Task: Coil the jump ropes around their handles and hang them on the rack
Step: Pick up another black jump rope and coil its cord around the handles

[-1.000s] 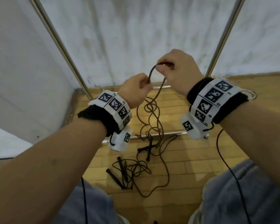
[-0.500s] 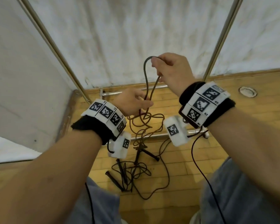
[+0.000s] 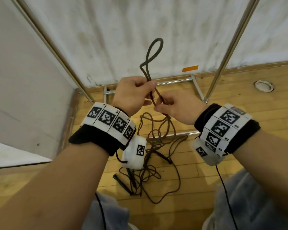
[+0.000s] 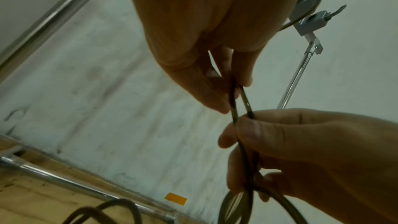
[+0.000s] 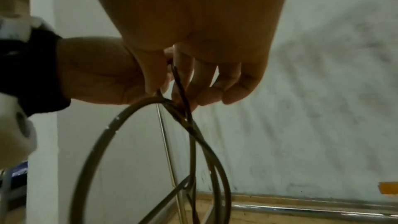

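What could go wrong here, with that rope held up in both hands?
The left hand and right hand only pinch the rope, so its loop could slip free. Below, the hanging strands merge with the tangle on the floor; pulling up may tighten knots or drag the handles.

Free room is bounded at the far side by the white wall (image 3: 156, 22) and at the left by a second wall (image 3: 23, 80). Two slanted chrome uprights of the rack (image 3: 229, 47) frame the space, with open air between them at hand height. Both hands, the left hand (image 3: 131, 93) and the right hand (image 3: 179, 108), are tied together by the jump rope (image 3: 154, 50) pinched between them. Below, the wooden floor (image 3: 239, 117) is crossed by the rack's base bars and cluttered by a rope tangle with black handles (image 3: 123, 181); bare floor is left at the right.
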`<action>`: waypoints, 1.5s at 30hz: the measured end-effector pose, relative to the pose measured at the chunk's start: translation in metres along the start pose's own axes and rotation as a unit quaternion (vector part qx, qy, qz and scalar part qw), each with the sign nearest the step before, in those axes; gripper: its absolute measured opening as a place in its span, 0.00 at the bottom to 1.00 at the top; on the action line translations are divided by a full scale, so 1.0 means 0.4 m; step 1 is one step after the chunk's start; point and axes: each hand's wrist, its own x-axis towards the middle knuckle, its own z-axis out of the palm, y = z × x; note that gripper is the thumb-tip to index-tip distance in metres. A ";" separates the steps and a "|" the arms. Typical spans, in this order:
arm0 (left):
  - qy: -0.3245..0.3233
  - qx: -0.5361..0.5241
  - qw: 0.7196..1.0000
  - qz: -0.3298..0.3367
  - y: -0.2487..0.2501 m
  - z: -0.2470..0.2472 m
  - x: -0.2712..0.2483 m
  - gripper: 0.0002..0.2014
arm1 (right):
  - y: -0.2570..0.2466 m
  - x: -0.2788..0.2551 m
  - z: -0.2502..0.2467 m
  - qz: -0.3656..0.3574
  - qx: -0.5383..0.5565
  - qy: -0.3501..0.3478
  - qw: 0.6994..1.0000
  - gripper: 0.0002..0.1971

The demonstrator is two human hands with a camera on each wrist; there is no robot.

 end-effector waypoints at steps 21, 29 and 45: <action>-0.172 0.323 0.931 0.018 0.018 0.024 -0.061 0.16 | -0.030 0.023 -0.068 -0.004 0.043 0.158 0.986 0.20; 0.043 0.175 0.983 0.045 0.029 -0.038 -0.035 0.12 | -0.035 -0.003 -0.066 -0.036 0.034 0.163 0.985 0.18; -0.126 0.068 0.986 -0.083 0.008 0.025 -0.045 0.44 | -0.018 0.013 -0.147 0.187 0.634 0.239 0.711 0.10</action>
